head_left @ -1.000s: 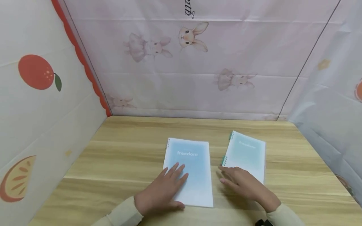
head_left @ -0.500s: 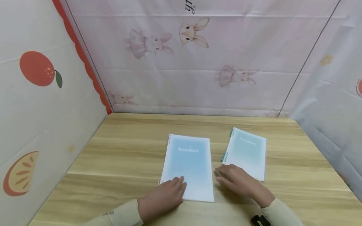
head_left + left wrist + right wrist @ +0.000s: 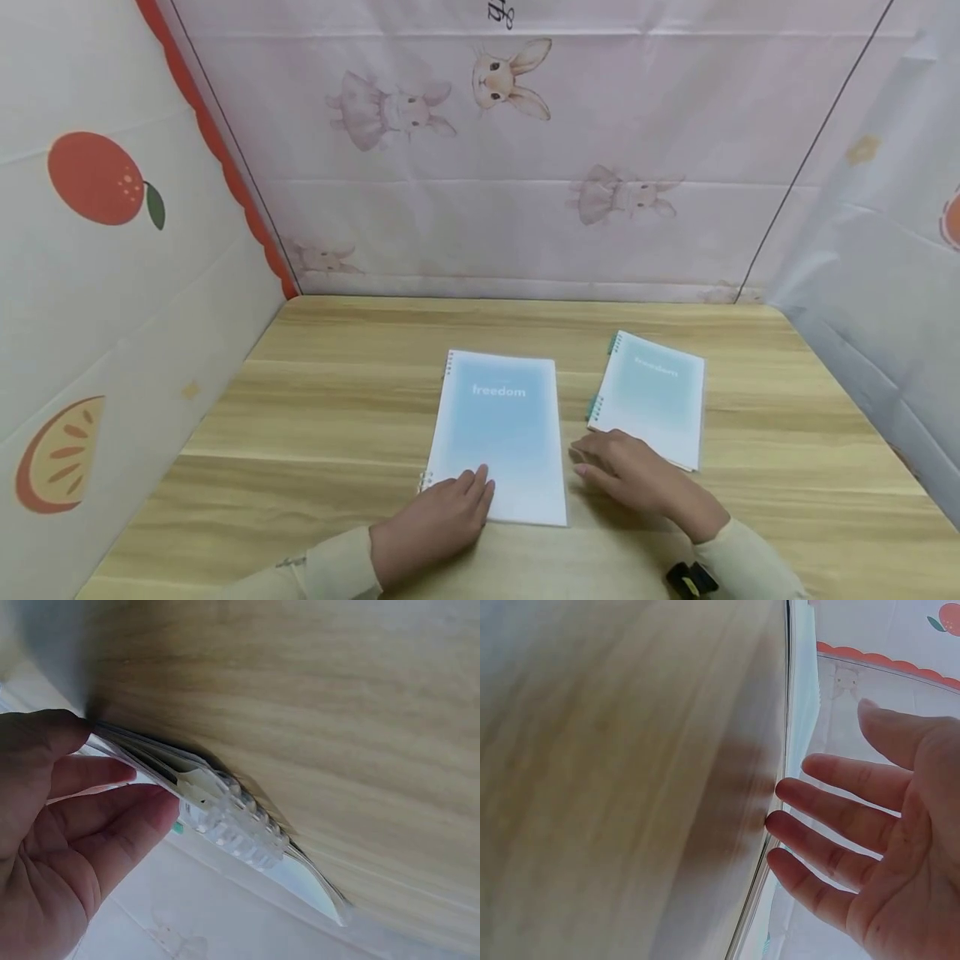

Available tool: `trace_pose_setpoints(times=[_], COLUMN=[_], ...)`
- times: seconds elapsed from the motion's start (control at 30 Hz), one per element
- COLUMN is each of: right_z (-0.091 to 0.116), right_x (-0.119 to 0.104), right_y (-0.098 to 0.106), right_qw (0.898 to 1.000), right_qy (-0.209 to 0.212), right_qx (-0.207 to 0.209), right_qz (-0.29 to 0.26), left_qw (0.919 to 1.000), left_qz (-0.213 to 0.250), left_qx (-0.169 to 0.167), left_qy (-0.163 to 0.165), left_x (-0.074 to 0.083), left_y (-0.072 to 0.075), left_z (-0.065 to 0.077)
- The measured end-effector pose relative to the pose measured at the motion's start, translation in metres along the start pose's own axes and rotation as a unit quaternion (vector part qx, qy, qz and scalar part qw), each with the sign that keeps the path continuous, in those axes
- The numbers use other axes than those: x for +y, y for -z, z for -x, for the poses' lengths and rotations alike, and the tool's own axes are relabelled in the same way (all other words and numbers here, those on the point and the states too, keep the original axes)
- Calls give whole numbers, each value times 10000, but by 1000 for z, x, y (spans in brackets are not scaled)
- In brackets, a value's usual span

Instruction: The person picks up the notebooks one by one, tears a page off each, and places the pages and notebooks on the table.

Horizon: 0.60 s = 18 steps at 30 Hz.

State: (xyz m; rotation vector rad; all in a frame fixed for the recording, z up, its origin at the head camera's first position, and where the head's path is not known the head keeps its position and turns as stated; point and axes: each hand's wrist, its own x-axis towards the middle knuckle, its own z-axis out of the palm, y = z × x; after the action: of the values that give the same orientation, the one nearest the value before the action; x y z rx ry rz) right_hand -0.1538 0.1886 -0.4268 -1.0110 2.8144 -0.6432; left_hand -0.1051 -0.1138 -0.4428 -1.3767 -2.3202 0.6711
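Observation:
A blue spiral notebook (image 3: pixel 498 417) marked "freedom" lies flat on the wooden table. My left hand (image 3: pixel 438 525) is at its near left corner. In the left wrist view, the left fingers (image 3: pixel 142 825) lie over the cover and the thumb is at the near edge, pinching the notebook (image 3: pixel 154 769) beside its clear ring binding (image 3: pixel 240 825). My right hand (image 3: pixel 641 475) hovers or rests between this notebook and a smaller green spiral notebook (image 3: pixel 652 400). In the right wrist view, the right hand (image 3: pixel 885 832) has loosely extended fingers and holds nothing; whether its fingertips touch a notebook is unclear.
Both notebooks lie on a light wood-grain table (image 3: pixel 337 400). A pink curtain (image 3: pixel 480 225) printed with rabbits rises behind it. White sheets with fruit prints hang at the left (image 3: pixel 150 317) and right.
My left hand has slid back from the blue cover to its near left corner, its fingers drawing together at the edge. The right hand has shifted slightly left.

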Motion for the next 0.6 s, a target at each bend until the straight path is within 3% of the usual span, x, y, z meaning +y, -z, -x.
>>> trace_pose_setpoints(times=[0.17, 0.27, 0.33, 0.4, 0.5, 0.6], right_z=[0, 0, -1, -1, -4, -9], right_x=[1, 2, 0, -3, -14, -25], right_y=[2, 3, 2, 0, -5, -9], right_qw=[10000, 10000, 10000, 9999, 9987, 9956], right_qy=[-35, -58, -67, 80, 415, 609], right_qx=[-22, 8, 64, 49, -147, -619], right_qz=[17, -5, -7, 75, 256, 349], left_qw=[9999, 9974, 9898, 9764, 9651, 9613], left_qz=[34, 623, 1349, 2101, 2554, 2657], left_qx=[138, 301, 305, 247, 215, 306], left_qy=[69, 223, 334, 434, 535, 663], left_x=[-2, -5, -8, -11, -12, -14], left_y=[2, 4, 6, 7, 6, 5], left_z=[-3, -3, -3, -3, 0, 2])
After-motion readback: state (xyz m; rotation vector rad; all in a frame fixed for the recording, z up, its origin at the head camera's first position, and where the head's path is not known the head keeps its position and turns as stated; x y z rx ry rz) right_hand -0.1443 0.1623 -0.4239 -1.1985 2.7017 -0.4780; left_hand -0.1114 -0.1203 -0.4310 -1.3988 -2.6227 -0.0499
